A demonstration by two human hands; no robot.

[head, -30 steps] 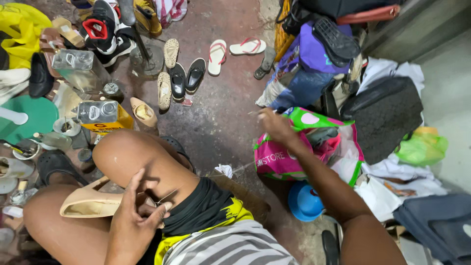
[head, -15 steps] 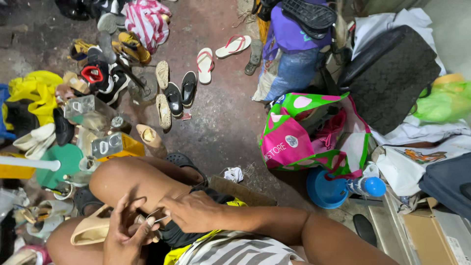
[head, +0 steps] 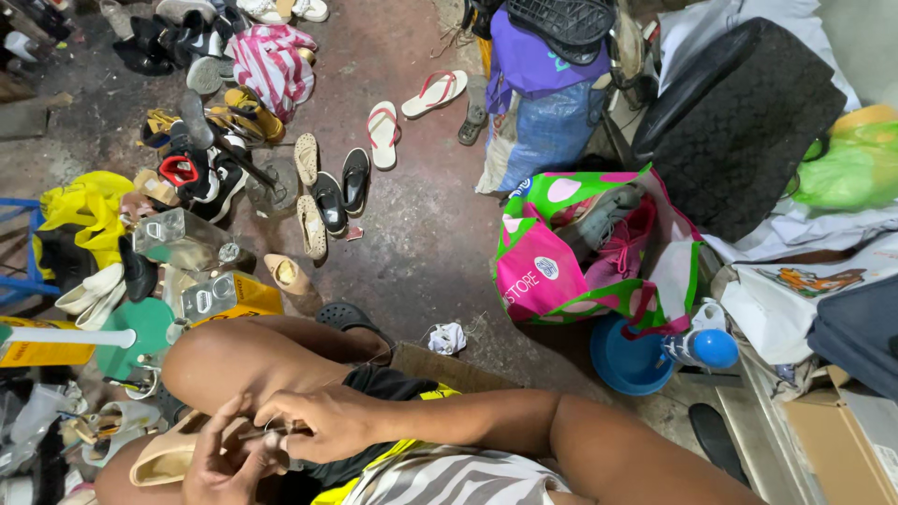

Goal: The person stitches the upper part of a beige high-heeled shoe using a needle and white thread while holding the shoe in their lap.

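I sit on the floor with my left knee (head: 234, 360) raised. A beige shoe (head: 159, 458) lies in my lap under that leg. My left hand (head: 220, 466) holds the shoe at its near end, fingers curled up around it. My right hand (head: 323, 423) reaches across from the right and meets the left one. Its fingertips pinch a small thin object (head: 260, 432) right above the shoe. What that object is cannot be told at this size. Both hands touch each other at the bottom left of the view.
A pink and green bag (head: 547, 276) stuffed with shoes stands to the right, with a blue bowl (head: 625, 363) and a blue-capped bottle (head: 703, 348) beside it. Sandals (head: 383, 136), black shoes (head: 341, 182), metal cans (head: 220, 295) and a yellow bag (head: 84, 210) crowd the left. A black chair (head: 748, 122) stands at the back right.
My right hand left the pink and green bag and swung back to my lap, joining the left hand on the beige shoe. The view shifted right.
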